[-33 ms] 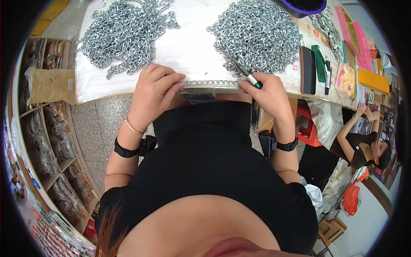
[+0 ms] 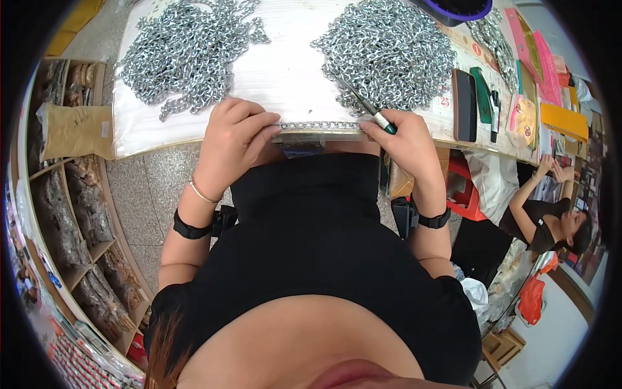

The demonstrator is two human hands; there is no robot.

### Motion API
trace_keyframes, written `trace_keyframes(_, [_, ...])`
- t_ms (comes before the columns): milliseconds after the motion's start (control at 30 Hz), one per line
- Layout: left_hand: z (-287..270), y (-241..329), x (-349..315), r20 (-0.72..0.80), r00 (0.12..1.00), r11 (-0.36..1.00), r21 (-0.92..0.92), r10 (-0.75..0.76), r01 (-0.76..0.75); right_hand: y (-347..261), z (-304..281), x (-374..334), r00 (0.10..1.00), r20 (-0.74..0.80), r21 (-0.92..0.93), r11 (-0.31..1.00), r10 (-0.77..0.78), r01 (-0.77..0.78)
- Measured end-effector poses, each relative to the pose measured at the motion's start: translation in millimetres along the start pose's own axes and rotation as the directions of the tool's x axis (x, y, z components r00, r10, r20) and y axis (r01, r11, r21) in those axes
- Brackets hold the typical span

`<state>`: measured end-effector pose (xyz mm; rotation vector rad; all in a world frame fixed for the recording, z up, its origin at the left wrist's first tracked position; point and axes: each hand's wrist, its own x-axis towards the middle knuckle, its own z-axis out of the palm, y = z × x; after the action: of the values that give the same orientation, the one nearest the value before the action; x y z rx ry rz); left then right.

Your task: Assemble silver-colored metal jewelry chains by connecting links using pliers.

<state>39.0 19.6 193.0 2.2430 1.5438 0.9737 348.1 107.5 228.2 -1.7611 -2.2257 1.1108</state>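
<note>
A short, straight length of silver chain [image 2: 321, 125] lies along the near edge of the table. My left hand [image 2: 236, 133] pinches its left end between closed fingers. At the other end, my right hand [image 2: 408, 139] holds the chain down with fingertips and thumb. The same right hand also grips a slim, pointed tool [image 2: 383, 121] with a dark green end, a white band and a dark tapering shaft. Its tip points away to the upper left, over a big heap of silver chain [image 2: 392, 52]. Another heap of chain [image 2: 184, 55] rests beyond my left hand.
On the white table [image 2: 278, 71], right of the heaps, lie a phone [image 2: 464, 105], a green tool [image 2: 483, 97] and a marker [image 2: 495, 117]. A purple-rimmed container [image 2: 460, 10] stands at the back. Shelves [image 2: 81, 214] of bagged goods line the left. Another person [image 2: 551, 214] is at the right.
</note>
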Motion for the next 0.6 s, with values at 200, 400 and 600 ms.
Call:
trace_keyframes(200, [4.7, 0.9, -1.8, -0.026, 0.999, 1.000, -0.007, -0.022, 0.022, 19.5, 7.3, -3.2, 0.999, -0.022, 0.405, 0.913, -0.045, 0.050])
trace_keyframes(400, [6.0, -1.6, -3.4, -0.031, 0.999, 0.999, -0.034, -0.019, 0.018, 17.2, 10.8, -7.8, 0.983, -0.104, 0.192, 0.967, -0.149, 0.167])
trace_keyframes(600, [7.3, -4.4, -2.6, -0.053, 0.999, 0.998, -0.064, -0.010, 0.007, 11.3, 12.0, -5.6, 0.967, -0.140, 0.029, 0.975, -0.212, 0.218])
